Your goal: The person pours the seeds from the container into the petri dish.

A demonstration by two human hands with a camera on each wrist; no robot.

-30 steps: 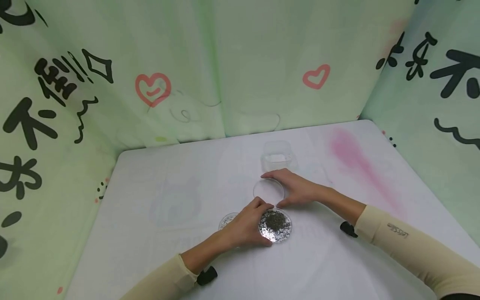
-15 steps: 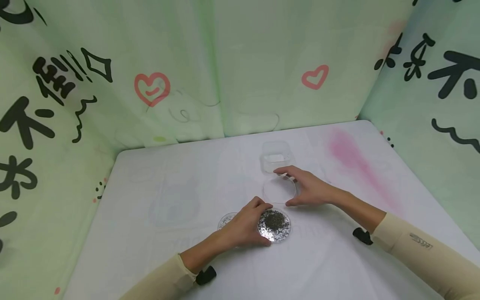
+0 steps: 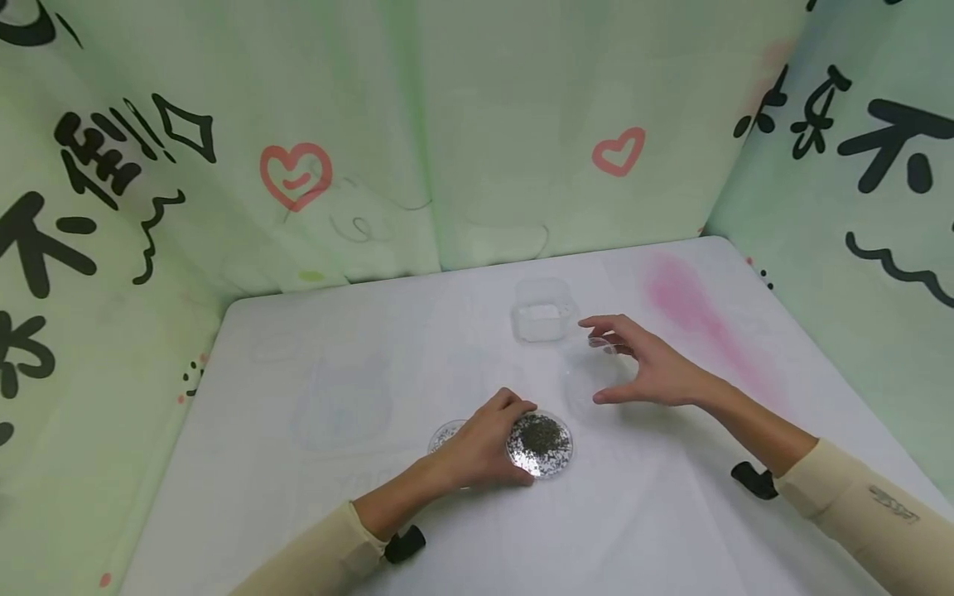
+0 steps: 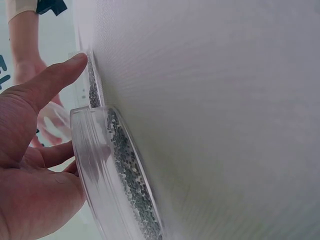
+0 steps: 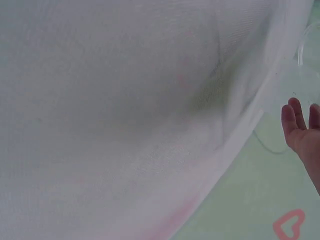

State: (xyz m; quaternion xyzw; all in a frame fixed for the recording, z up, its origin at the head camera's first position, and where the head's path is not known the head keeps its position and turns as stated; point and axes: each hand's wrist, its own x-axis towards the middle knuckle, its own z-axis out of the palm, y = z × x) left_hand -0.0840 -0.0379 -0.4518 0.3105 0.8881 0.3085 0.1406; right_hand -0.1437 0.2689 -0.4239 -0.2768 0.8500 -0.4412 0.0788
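My left hand holds a clear round petri dish by its sides, thumb near, fingers far. Dark bits lie heaped in the dish's middle, silvery flakes around them. A second petri dish with similar flakes is partly hidden behind that hand; in the left wrist view, this near dish looks taller and clear-walled. My right hand holds a clear, faintly visible round lid between thumb and fingers, right of the dishes. In the right wrist view the right hand and the lid's rim show at the edge.
A clear rectangular plastic container stands at the back, left of the right hand's fingertips. White cloth covers the table, with a pink stain at the right. Green curtains with black writing and red hearts enclose the table.
My right hand has moved to the right with the clear lid, away from the held dish. The left hand and both dishes have stayed in place; the view shifts slightly.
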